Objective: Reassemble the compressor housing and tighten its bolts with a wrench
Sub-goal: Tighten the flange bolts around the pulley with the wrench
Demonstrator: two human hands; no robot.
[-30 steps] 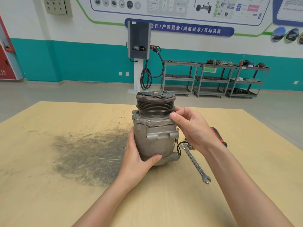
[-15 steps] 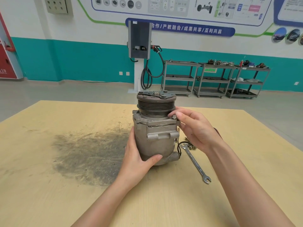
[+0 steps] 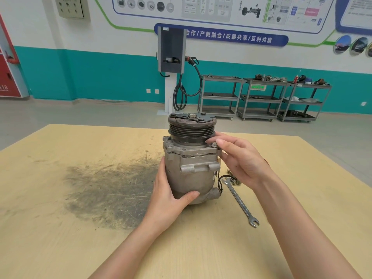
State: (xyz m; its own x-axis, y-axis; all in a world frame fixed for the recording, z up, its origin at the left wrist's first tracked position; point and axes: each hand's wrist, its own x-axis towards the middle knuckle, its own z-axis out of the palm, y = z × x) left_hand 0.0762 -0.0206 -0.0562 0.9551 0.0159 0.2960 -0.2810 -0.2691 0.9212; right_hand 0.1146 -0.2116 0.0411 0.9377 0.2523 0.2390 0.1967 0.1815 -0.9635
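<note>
A grey compressor point(image 3: 191, 164) stands upright on the wooden table point(image 3: 60, 228), its black grooved pulley point(image 3: 191, 129) on top. My left hand point(image 3: 169, 196) grips the lower body from the left, thumb across the front. At the right corner of the upper flange, my right hand point(image 3: 241, 160) pinches a bolt point(image 3: 214, 144) between thumb and fingertips. A silver open-ended wrench point(image 3: 240, 201) lies on the table to the right of the compressor. A few small loose bolts point(image 3: 234, 181) lie by its upper end, partly hidden behind my right wrist.
A dark grease stain point(image 3: 108, 188) spreads over the table left of the compressor. A black wire loop point(image 3: 220, 183) hangs off the compressor's lower right side. Beyond the table stand a charging post point(image 3: 171, 57) and metal shelf carts point(image 3: 261, 97).
My right hand has turned at the flange bolt, its fingers shifting round the bolt head. The red-handled tool behind my wrist is now hidden. The left hand and compressor stay put.
</note>
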